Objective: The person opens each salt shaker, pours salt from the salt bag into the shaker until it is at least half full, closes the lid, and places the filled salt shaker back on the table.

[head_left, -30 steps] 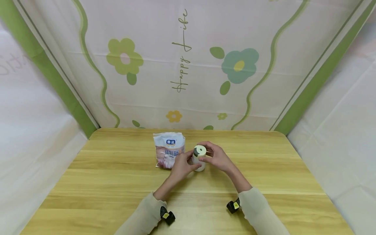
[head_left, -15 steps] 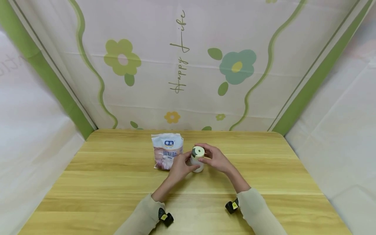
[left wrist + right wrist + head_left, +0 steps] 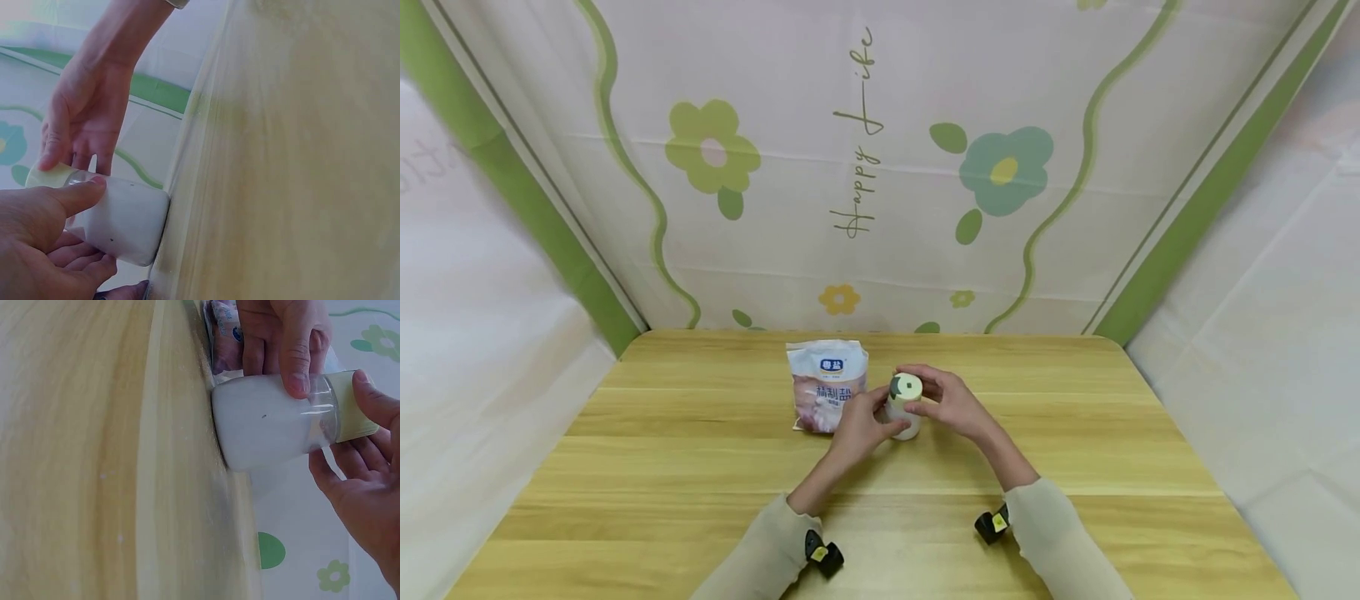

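A clear salt shaker point(image 3: 262, 422) filled with white grains stands upright on the wooden table, its base at the tabletop in both wrist views. Its pale yellow-cream lid point(image 3: 912, 382) has a dark green patch and a small dark mark on top. My left hand point(image 3: 859, 427) grips the shaker's body from the left, thumb at the near side. From the right, my right hand point(image 3: 957, 403) holds the lid between thumb and fingers. Just left of the shaker is a white and pink bag of salt point(image 3: 822, 379), partly covered by my left hand.
The wooden table point(image 3: 700, 475) has rounded back corners. A pale curtain point(image 3: 775, 225) with printed flowers hangs behind it, and white cloth walls point(image 3: 497, 333) close in both sides. Black wrist cameras point(image 3: 826, 557) sit at my sleeves.
The lid has turned slightly in my right fingers, its dark green patch shifting round. Both hands keep their places on the shaker. The whole head view has shifted a little.
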Demonstrator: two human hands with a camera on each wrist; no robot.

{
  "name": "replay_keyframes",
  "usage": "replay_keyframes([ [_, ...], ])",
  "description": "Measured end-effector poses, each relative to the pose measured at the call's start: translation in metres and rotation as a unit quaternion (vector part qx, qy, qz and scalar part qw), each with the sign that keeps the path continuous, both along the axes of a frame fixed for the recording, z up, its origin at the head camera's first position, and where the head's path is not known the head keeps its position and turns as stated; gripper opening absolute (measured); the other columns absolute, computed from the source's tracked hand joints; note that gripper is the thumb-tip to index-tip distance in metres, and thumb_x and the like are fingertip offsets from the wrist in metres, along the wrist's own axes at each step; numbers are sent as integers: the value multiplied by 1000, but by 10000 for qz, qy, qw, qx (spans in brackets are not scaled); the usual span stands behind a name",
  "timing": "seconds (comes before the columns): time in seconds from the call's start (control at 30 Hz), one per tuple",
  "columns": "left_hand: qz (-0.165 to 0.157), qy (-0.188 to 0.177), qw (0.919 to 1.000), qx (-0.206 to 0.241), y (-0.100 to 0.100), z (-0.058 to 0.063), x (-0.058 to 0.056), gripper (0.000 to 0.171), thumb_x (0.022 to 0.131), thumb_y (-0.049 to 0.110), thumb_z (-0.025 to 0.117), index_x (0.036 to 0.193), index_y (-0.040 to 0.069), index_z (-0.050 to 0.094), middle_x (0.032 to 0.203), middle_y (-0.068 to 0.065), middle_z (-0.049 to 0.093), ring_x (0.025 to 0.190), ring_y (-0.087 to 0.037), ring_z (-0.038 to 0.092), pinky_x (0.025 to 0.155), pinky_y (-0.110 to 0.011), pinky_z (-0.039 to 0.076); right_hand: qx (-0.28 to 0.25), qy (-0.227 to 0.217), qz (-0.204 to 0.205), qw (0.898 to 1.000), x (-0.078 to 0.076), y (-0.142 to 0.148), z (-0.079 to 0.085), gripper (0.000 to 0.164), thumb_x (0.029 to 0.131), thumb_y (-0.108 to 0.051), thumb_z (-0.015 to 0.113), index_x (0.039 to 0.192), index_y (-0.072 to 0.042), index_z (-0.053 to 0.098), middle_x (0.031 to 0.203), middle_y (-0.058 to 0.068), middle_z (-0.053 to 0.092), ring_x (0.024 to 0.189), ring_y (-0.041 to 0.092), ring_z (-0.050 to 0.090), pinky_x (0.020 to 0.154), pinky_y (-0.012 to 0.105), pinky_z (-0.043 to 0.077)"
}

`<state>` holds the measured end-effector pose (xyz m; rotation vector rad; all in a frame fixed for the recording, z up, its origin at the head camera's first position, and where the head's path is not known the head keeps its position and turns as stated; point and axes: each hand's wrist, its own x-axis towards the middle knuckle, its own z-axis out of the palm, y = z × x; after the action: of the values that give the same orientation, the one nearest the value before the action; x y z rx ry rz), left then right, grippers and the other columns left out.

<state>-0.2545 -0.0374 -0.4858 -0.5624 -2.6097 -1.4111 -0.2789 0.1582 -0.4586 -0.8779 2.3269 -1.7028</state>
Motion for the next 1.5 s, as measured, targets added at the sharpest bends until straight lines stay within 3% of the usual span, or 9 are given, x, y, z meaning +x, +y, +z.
replay_keyframes([
  [0.23, 17, 35, 10000, 13, -1, -1, -1, 52, 81, 16, 83, 127, 0, 65, 120, -12, 72, 100, -17, 66, 85, -34, 58, -63, -77, -488, 9988, 1, -4, -5, 55, 86, -15, 78, 135, -3, 57, 132, 18, 63, 123, 33, 62, 102, 42, 53],
  [0.33, 40, 40, 10000, -20, -1, -1, -1, 52, 81, 17, 83, 128, 0, 65, 118, -12, 73, 93, -16, 64, 81, -32, 56, -152, -202, -365, 9990, 1, -5, -7, 60, 87, -13, 77, 140, -1, 52, 138, 18, 59, 126, 33, 59, 104, 40, 52],
  [0.5, 24, -15, 10000, -21, -1, -1, 0, 54, 81, 17, 83, 129, 0, 64, 120, -12, 72, 97, -15, 64, 84, -34, 57, -285, -361, -190, 9988, 2, -4, -9, 57, 88, -7, 74, 140, 0, 52, 139, 19, 58, 125, 32, 59, 104, 37, 51],
  [0.7, 19, -7, 10000, 44, -1, -1, 0, 52, 81, 16, 83, 127, 0, 65, 117, -13, 73, 96, -16, 64, 86, -37, 58, -342, -256, -677, 9968, 7, -8, -12, 52, 86, -14, 78, 132, -6, 58, 129, 15, 64, 118, 24, 64, 102, 37, 53],
  [0.9, 19, 0, 10000, -30, -1, -1, 0, 51, 81, 17, 83, 126, 0, 65, 116, -13, 73, 96, -16, 65, 84, -36, 58, -447, -308, -249, 9982, 5, -7, -12, 61, 88, -7, 74, 143, 0, 48, 142, 21, 54, 125, 26, 60, 104, 29, 51],
  [1.0, 18, -17, 10000, -41, -1, -2, 0, 51, 81, 17, 83, 125, 0, 66, 116, -12, 73, 94, -15, 64, 82, -33, 57, -446, -340, -113, 9984, 3, -6, -12, 58, 89, -4, 72, 142, 3, 49, 141, 23, 55, 122, 21, 60, 102, 24, 50],
  [1.07, 18, -1, 10000, -29, 0, -2, 0, 50, 81, 18, 83, 125, 0, 66, 116, -12, 73, 94, -14, 63, 82, -32, 57, -428, -366, -231, 9981, 3, -7, -13, 54, 88, -6, 73, 138, 2, 52, 135, 22, 59, 118, 18, 62, 99, 24, 52],
  [1.23, 24, 63, 10000, -18, -1, -2, -1, 49, 80, 18, 84, 123, 1, 67, 112, -10, 74, 86, -13, 59, 75, -25, 53, -455, -292, -638, 9965, 8, -11, -12, 50, 86, -9, 77, 132, -4, 57, 129, 18, 63, 117, 25, 63, 101, 31, 53],
  [1.5, 34, 132, 9999, -88, -1, -2, 1, 48, 81, 18, 83, 122, 0, 67, 113, -11, 74, 89, -12, 62, 77, -26, 55, -519, -441, 180, 9975, 0, -3, -15, 55, 92, -4, 68, 143, 0, 48, 143, 22, 54, 125, 18, 58, 104, 25, 48],
])
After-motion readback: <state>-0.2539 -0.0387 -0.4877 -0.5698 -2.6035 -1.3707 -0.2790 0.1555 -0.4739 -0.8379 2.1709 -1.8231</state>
